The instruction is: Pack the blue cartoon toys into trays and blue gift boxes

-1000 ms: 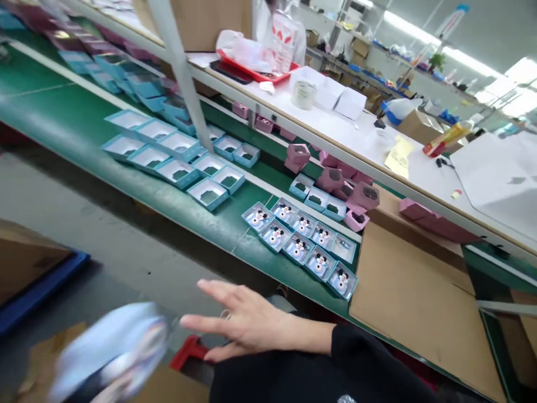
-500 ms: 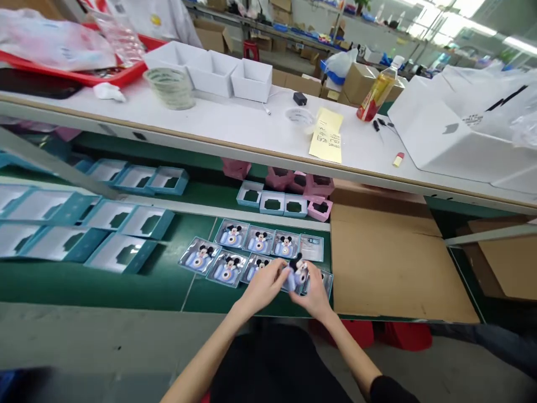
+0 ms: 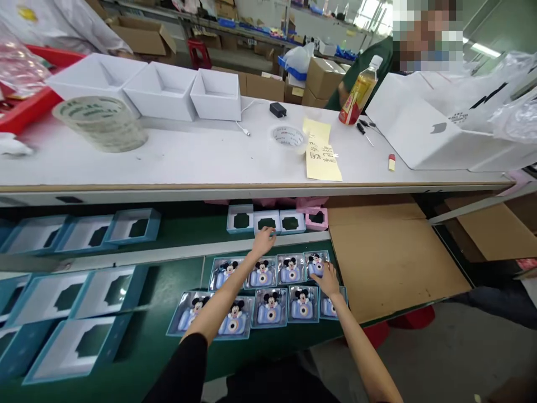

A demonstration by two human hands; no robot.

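- Head view, looking down at a green table with a white upper shelf-table behind it.
- Toy cameras: nine, pale blue with cartoon-mouse toppers, in two rows, each under clear plastic on a card backing.
- Handling, judged: light, fairly stiff packs, glossy and probably slippery; safest held by the card edges, not the raised topper.
- Left hand: open, fingers spread, palm down above the upper row; holds nothing.
- Right hand: fingers slightly curled, on or just beside the top-right pack; grip cannot be told.
- Teal card trays: shallow, white-lined, with dark square cut-outs, left of the packs.
- Pink box: just behind the small trays.
- Cardboard sheet: flat, right of the packs.
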